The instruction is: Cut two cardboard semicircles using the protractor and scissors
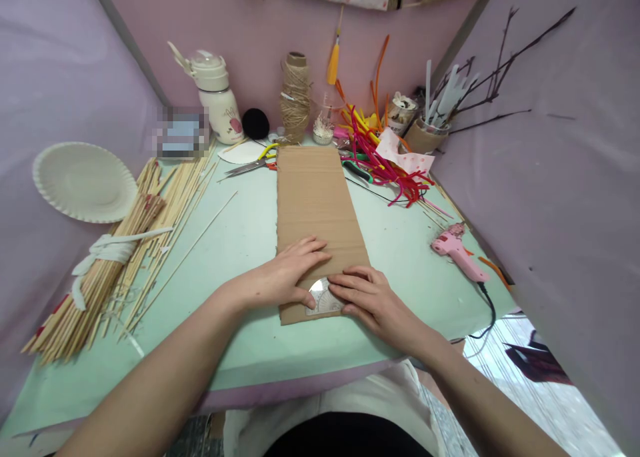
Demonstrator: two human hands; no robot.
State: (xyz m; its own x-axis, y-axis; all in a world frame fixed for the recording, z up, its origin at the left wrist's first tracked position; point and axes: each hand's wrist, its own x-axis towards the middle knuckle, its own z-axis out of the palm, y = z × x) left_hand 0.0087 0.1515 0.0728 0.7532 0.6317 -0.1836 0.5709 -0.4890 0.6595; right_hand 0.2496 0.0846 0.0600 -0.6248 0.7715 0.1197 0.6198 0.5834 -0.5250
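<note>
A long strip of brown corrugated cardboard (320,197) lies on the pale green table, its near end in front of me. On that near end is a clear semicircular protractor (324,298). My left hand (287,274) rests on the cardboard with fingers stretched out, its thumb touching the protractor's left side. My right hand (373,304) lies over the protractor's right side, fingers extended flat and partly covering it. Neither hand is wrapped around anything.
Bundled wooden sticks (105,270) and a paper plate (85,180) are at left. Scissors (250,167), a twine spool (296,100) and a bottle (219,104) stand or lie behind. Pipe cleaners (380,157) and a pink glue gun (460,252) with its cord are at right.
</note>
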